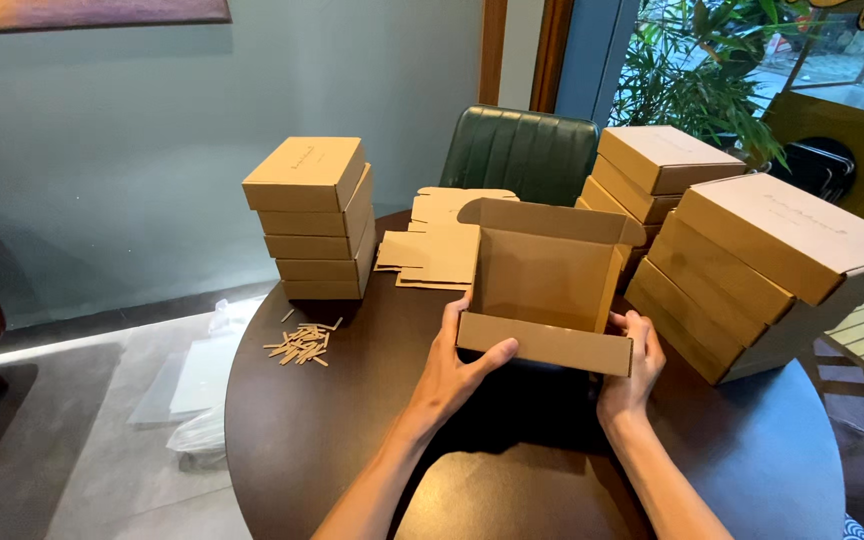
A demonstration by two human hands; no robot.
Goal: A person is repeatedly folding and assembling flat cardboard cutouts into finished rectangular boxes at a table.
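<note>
An open brown cardboard mailer box [547,290] stands on the dark round table [342,430], its lid flap raised at the back. My left hand [457,365] grips the box's front left corner, thumb along the front wall. My right hand [632,365] holds the front right corner, fingers curled over the side wall. Nothing shows inside the box.
A stack of closed cardboard boxes [317,220] stands at the left, two more stacks [752,265] lean at the right. Flat unfolded box blanks [437,245] lie behind the open box. Small cardboard scraps [302,342] litter the table's left. A green chair [517,150] sits beyond.
</note>
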